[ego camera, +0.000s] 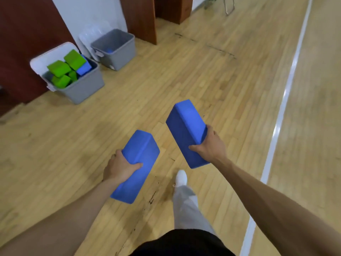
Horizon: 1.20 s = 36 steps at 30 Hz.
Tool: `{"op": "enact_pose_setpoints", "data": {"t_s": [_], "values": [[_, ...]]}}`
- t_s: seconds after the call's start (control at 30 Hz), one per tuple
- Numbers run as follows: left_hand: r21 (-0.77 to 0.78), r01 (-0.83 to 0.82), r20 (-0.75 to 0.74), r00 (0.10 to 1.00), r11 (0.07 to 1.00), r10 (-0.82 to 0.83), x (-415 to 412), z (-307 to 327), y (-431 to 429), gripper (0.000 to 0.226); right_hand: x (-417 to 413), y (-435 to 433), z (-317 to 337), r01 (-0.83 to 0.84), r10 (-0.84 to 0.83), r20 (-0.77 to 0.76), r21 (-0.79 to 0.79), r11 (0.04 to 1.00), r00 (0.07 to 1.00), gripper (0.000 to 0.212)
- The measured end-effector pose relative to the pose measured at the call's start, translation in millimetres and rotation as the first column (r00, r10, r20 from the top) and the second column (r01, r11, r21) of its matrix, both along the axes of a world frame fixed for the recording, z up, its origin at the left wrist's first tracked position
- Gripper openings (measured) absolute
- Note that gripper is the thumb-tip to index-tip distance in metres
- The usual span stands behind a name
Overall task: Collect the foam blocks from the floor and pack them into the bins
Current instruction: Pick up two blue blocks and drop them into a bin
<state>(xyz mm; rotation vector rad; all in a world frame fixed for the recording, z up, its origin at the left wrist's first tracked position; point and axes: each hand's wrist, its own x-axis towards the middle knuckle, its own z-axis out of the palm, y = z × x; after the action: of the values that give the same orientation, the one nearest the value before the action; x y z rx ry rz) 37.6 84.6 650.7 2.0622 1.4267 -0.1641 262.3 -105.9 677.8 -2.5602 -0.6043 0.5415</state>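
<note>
Left hand (120,167) grips the left block (142,145), a blue foam brick, round its middle: thumb on top, fingers curled under the outer side. The block tilts forward and right, far end higher, clear of the floor (203,71). Right hand (210,145) grips the right block (186,126), also blue foam, near its lower half, with the thumb across the near face and the fingers wrapped round the right edge. That block stands steeper, top end leaning away and left. Both forearms are bare and reach forward, the right one stretched further. The two blocks are apart, not touching.

Between and below the arms: a grey trouser leg (186,206) and a white shoe (181,177) on the wood floor, and dark clothing (184,242) at the bottom edge.

Ahead left, well apart from the hands, the near bin (83,89) is grey and piled above its rim with green blocks (59,68) plus one blue block (84,68) at its right side. A white lid (48,56) leans behind it. Just beyond, the far bin (118,58) is grey with something blue (110,51) low inside. It has a clear lid (90,34) behind it and a small white sticker (110,66) on its front, too blurred to read.

A white line (282,108) runs along the floor on the right. Both bins sit near a dark red wall (27,24) and a wooden pillar (140,15).
</note>
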Motion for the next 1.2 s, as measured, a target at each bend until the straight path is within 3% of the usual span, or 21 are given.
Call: {"op": "enact_pose_setpoints", "data": {"t_s": [0.23,0.47,0.67,0.9,1.2], "values": [[0.006,-0.111,-0.057,0.992,0.994,0.111,150,6,130,0.085,148,135,-23,-0.05,0.048,-0.117,-0.011,0.999,0.992,0.097],[0.087,-0.274,0.119,0.957,0.958,0.263,263,47,275,0.084,261,282,0,-0.151,0.148,-0.149,-0.013,0.988,0.978,0.101],[0.007,-0.447,0.176,0.881,0.894,0.439,307,12,395,0.084,319,419,-21,-0.243,0.222,-0.18,-0.107,0.964,0.958,0.1],[-0.114,-0.457,0.102,0.878,0.882,0.468,355,-8,559,0.085,381,610,-13,-0.245,0.223,-0.164,-0.134,0.96,0.961,0.1],[-0.052,-0.462,0.149,0.873,0.885,0.464,451,5,761,0.085,481,824,-6,-0.229,0.221,-0.143,-0.044,0.972,0.965,0.098]]}}
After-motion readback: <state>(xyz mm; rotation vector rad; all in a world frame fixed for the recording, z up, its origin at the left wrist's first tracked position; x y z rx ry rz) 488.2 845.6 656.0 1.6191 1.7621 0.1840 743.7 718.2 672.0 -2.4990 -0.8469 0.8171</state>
